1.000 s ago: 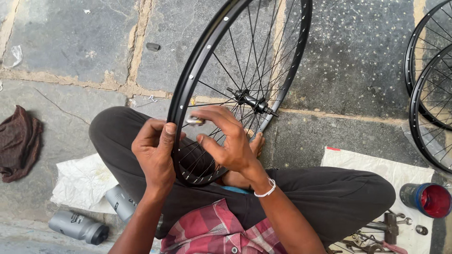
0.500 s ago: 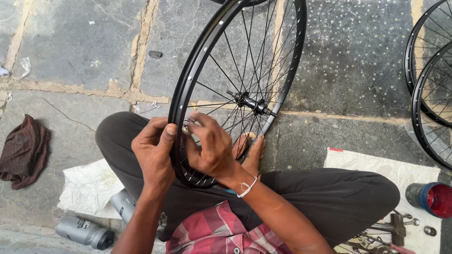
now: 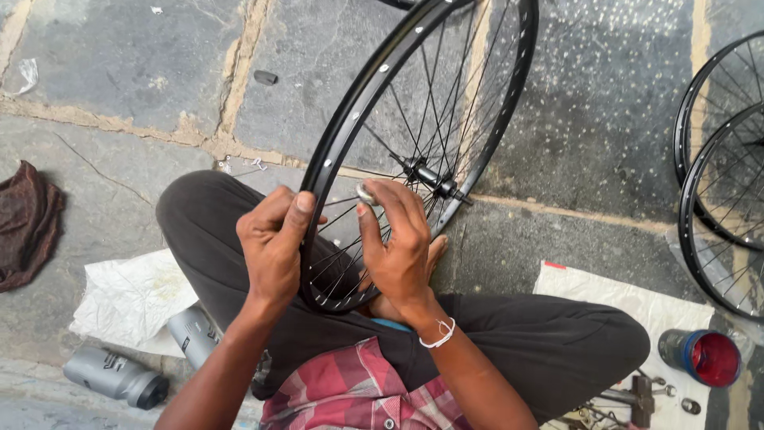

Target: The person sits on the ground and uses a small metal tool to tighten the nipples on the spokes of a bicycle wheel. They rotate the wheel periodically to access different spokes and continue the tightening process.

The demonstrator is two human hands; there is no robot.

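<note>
Stone floor [image 3: 135, 72]: large grey slabs, rough and speckled, sandy cracked joints running left to right. Black spoked wheel [image 3: 350, 119] stands tilted across the middle, near edge resting in the seated person's lap, far edge out of frame; metal rim with evenly spaced holes, thin wire spokes, hub [image 3: 430, 177] at centre. Two more black rims [image 3: 720, 183] lie at the right edge, overlapping. Dark trousers, red plaid shirt at near edge. White sheet [image 3: 637, 299] near right, flat on the floor, carrying a dark round tin with red inside [image 3: 704, 357] and a small hammer [image 3: 637, 396] plus bits of hardware. Crumpled white cloth [image 3: 131, 299] near left; two grey cylindrical bottles [image 3: 115, 376] with labels beside it, lying on their sides. Brown rag [image 3: 28, 223] bunched at far left. Left hand [image 3: 274, 247] closed around the rim's near-left section, thumb over the outer edge. Right hand [image 3: 398, 239] sits among the spokes, fingers pinching a small silver metal piece [image 3: 368, 193] just near the hub; white band on that wrist.
</note>
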